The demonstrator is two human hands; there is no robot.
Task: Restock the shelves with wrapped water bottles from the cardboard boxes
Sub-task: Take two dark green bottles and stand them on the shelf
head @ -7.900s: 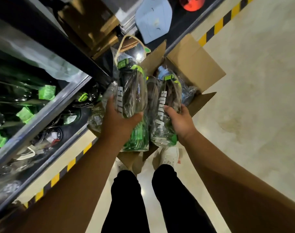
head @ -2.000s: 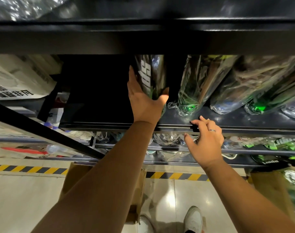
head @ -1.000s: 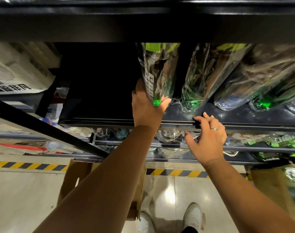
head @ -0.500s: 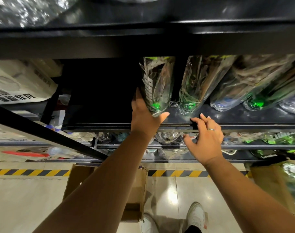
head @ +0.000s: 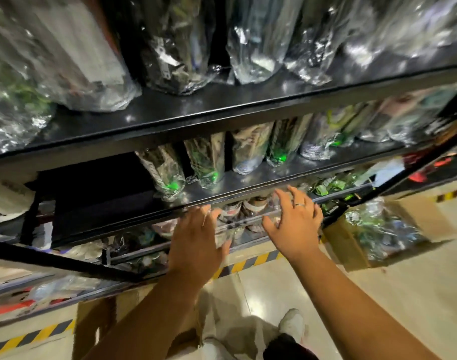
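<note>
Wrapped water bottles [head: 170,172] are standing in a row on the middle shelf [head: 248,181], just above and beyond the fingertips of both hands. Their bases are facing us and their long axes are running up and back into the bay.

In the head view, we are recording the left hand [head: 196,242] as flat and spread, gripping nothing. Its fingers [head: 208,213] are hanging just below the shelf's front lip, and the nearest bottle is sitting up and slightly left of them. The right hand [head: 296,224], wearing a ring, is likewise splayed and empty, its fingertips [head: 282,192] lying at the lip. Whether they are touching it we cannot tell through the blur.

We are judging the placing step finished and a fetch as coming next. More wrapped stock is lying in the cardboard box [head: 420,219] on the floor, down and to the right of the right fingers, so the right hand is sitting nearer to it. A second box [head: 97,320] is lying beneath the left forearm, its contents hidden.

Open room is showing as a dark gap [head: 92,188] beside the row, up and left of the left fingers. The upper shelf edge [head: 222,113] is overhanging that gap, and we are expecting it to limit headroom for bottles going in upright.
</note>
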